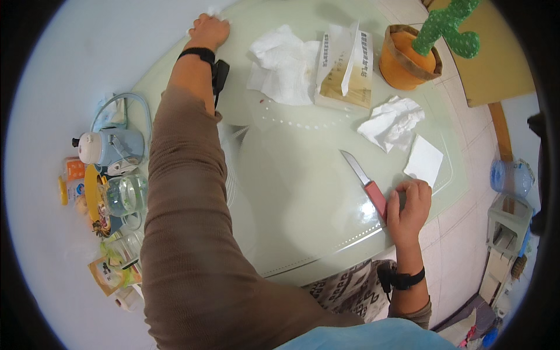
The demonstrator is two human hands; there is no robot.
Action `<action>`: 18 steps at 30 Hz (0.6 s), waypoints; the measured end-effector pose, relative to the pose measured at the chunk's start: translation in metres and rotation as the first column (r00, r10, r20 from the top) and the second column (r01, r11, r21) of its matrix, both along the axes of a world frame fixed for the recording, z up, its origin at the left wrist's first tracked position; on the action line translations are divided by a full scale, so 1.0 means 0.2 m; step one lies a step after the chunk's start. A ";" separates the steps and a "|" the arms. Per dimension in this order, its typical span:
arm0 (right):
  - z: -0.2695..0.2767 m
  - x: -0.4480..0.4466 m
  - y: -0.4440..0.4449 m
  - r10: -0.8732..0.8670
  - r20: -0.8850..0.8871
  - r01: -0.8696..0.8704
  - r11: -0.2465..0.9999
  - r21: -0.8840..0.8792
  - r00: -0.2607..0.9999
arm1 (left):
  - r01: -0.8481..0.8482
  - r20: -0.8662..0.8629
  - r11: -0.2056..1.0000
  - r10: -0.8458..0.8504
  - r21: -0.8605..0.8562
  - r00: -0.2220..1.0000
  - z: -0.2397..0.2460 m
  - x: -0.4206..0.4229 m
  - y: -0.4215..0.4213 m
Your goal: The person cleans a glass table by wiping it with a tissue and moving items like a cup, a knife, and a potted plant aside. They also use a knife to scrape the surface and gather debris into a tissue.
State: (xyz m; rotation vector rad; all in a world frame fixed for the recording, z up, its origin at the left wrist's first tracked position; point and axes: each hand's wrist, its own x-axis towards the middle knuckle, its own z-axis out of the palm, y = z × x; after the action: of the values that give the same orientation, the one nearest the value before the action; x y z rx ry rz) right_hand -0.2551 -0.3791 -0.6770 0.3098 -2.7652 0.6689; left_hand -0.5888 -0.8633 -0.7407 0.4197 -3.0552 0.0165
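At the far left edge of the glass-topped table (280, 175), my left hand (209, 31) presses down on a crumpled white tissue (214, 14), which shows past its fingers. My right hand (410, 210) rests near the table's front right edge, fingers loosely curled and thumb apart, with nothing visible in its grasp. Beside the thumb lies a knife (365, 181) with a red handle, its bare blade pointing away from me. A folded white tissue (424, 159) lies just beyond the right fingertips, and a crumpled tissue (393, 122) lies farther back.
Spread white tissues (284, 65) lie beside a tissue pack (345, 70) bearing print. A plush cactus (446, 30) stands in an orange fabric pot (404, 61) at the back right. Along the wall on the left are a blue water bottle (118, 146), a glass jug (127, 194) and packets.
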 end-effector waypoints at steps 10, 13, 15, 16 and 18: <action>0.01 0.01 0.02 0.027 0.030 -0.026 0.999 -0.041 0.999 | 0.143 -0.079 0.985 -0.136 0.097 0.988 -0.14 -0.02 -0.23; 0.00 0.00 0.02 0.020 0.030 -0.019 0.999 -0.030 0.999 | 0.243 0.137 0.954 -0.221 -0.175 0.966 -0.12 0.05 -0.33; 0.00 0.00 0.01 0.012 0.021 -0.012 1.000 -0.025 1.000 | 0.266 0.003 0.954 -0.268 -0.137 0.963 -0.09 0.08 -0.30; 0.00 0.00 0.01 0.009 0.017 -0.009 1.000 -0.027 1.000 | 0.236 -0.022 0.970 -0.238 -0.065 0.971 -0.08 0.11 -0.26; 0.01 -0.01 0.01 0.009 0.006 -0.008 1.000 -0.024 1.000 | 0.146 -0.085 0.933 -0.124 0.328 0.989 -0.01 0.19 -0.21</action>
State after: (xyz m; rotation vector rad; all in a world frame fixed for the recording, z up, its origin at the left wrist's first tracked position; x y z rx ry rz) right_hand -0.2562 -0.3775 -0.6747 0.3150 -2.7606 0.7063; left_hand -0.5516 -0.9049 -0.7435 0.2169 -3.0160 -0.5170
